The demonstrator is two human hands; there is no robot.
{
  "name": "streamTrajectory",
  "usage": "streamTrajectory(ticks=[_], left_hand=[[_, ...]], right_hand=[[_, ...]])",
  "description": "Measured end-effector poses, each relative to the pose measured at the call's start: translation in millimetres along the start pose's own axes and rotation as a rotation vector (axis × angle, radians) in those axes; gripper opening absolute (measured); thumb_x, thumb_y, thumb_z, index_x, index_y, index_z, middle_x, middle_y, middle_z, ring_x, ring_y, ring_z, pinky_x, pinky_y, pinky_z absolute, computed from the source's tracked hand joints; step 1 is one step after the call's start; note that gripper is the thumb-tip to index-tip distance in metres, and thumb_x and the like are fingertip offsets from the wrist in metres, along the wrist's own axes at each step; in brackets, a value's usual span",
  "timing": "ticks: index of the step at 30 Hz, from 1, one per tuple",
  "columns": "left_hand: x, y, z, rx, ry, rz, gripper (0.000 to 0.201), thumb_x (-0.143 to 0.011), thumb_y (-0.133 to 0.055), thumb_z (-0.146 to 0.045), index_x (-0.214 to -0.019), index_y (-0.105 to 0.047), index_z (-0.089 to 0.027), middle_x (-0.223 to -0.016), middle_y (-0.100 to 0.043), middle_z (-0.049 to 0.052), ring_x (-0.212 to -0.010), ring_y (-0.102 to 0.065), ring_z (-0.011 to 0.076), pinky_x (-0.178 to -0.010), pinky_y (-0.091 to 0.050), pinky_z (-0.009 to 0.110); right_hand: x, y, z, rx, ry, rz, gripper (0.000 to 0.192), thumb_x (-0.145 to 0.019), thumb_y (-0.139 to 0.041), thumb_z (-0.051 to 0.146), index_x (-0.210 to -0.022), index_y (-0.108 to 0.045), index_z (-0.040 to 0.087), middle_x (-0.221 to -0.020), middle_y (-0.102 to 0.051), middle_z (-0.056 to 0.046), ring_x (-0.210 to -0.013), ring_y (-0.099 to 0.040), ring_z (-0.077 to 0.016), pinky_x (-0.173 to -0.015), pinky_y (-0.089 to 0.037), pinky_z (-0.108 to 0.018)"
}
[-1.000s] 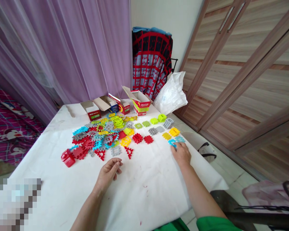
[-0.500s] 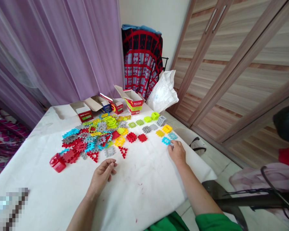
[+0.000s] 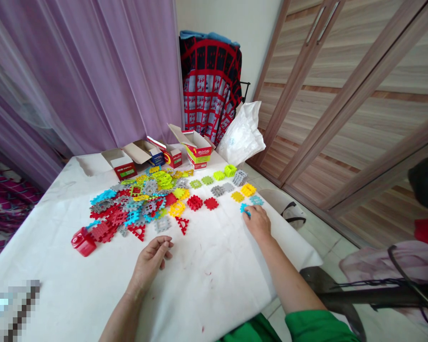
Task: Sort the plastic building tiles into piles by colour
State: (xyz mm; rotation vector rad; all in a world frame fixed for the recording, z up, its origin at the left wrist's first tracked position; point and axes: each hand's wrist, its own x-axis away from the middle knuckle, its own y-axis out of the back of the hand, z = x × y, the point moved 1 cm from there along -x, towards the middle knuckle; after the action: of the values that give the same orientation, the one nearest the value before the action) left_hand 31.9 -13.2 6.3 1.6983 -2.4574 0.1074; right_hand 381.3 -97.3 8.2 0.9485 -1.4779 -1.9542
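The right hand (image 3: 257,222) is lying on the white-covered bench (image 3: 217,285) with its fingertips resting on a blue tile (image 3: 244,208), a small flat plastic square with notched edges. The fingers are bent down over the tile's near side and hiding part of it, so whether they are pinching it or only pressing on it cannot be told. The tile is sitting near the bench's right edge, just beside a 2nd blue tile (image 3: 257,200) and near 2 yellow tiles (image 3: 248,190).

The left hand (image 3: 151,261) is resting on the cloth nearer the person, fingers loosely curled and holding nothing, well apart from the mixed pile of tiles (image 3: 135,209) further left. A red triangle piece (image 3: 181,224) is lying between that hand and the pile, and a few open cardboard boxes (image 3: 196,151) are standing at the far edge.

The blue tile is looking light, thin and stiff, likely hard moulded plastic that will not bend or break easily. Lying flat on cloth, it may be awkward to lift from above; the toothed edges are probably giving the best hold, pinched between thumb and forefinger on 2 opposite sides, or tipped up by 1 corner first
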Motion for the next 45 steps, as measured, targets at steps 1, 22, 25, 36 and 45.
streamTrajectory(ticks=[1,22,25,36,45], left_hand=[[0.1,0.1,0.0,0.003,0.002,0.002,0.049,-0.064,-0.068,-0.059,-0.09,-0.063,-0.018,-0.078,-0.067,0.004,-0.054,-0.057,0.0122,-0.036,-0.038,0.019],[0.5,-0.9,-2.1,-0.013,-0.004,0.011,0.048,-0.065,-0.068,-0.059,-0.09,-0.063,-0.018,-0.078,-0.066,0.004,-0.054,-0.058,0.0124,-0.037,-0.039,0.019],[0.5,-0.9,-1.9,0.003,0.001,0.01,0.048,-0.065,-0.069,-0.059,-0.09,-0.064,-0.018,-0.078,-0.066,0.004,-0.054,-0.057,0.0122,-0.037,-0.039,0.019],[0.0,0.1,0.2,0.018,0.021,0.018,0.05,-0.064,-0.068,-0.058,-0.091,-0.062,-0.017,-0.078,-0.066,0.003,-0.055,-0.056,0.0114,-0.037,-0.038,0.019],[-1.9,0.0,3.3,0.042,0.035,0.024,0.051,-0.062,-0.07,-0.059,-0.09,-0.063,-0.018,-0.077,-0.066,0.003,-0.053,-0.055,0.0109,-0.036,-0.037,0.019]], right_hand=[[-2.0,-0.4,-4.5,-0.003,0.044,0.017,0.022,-0.086,-0.052,0.022,-0.1,-0.07,0.023,-0.108,-0.062,-0.006,-0.097,-0.054,-0.0193,-0.085,-0.042,-0.028],[-12.5,-21.8,-37.6,-0.142,0.171,-0.121,0.033,-0.086,-0.043,0.013,-0.103,-0.071,0.02,-0.112,-0.069,-0.007,-0.106,-0.058,-0.0197,-0.099,-0.041,-0.033],[-9.2,-20.3,-36.4,-0.146,0.153,-0.161,0.03,-0.085,-0.045,0.017,-0.103,-0.069,0.018,-0.113,-0.067,-0.009,-0.107,-0.056,-0.0207,-0.1,-0.039,-0.034],[-5.4,-12.3,-30.0,0.019,0.095,-0.123,0.026,-0.085,-0.054,0.024,-0.104,-0.071,0.02,-0.107,-0.065,-0.008,-0.097,-0.054,-0.0217,-0.086,-0.041,-0.029],[-13.3,-4.4,-17.8,0.097,0.097,-0.037,0.021,-0.087,-0.058,0.036,-0.094,-0.072,0.02,-0.094,-0.067,-0.007,-0.09,-0.057,-0.0195,-0.077,-0.039,-0.027]])
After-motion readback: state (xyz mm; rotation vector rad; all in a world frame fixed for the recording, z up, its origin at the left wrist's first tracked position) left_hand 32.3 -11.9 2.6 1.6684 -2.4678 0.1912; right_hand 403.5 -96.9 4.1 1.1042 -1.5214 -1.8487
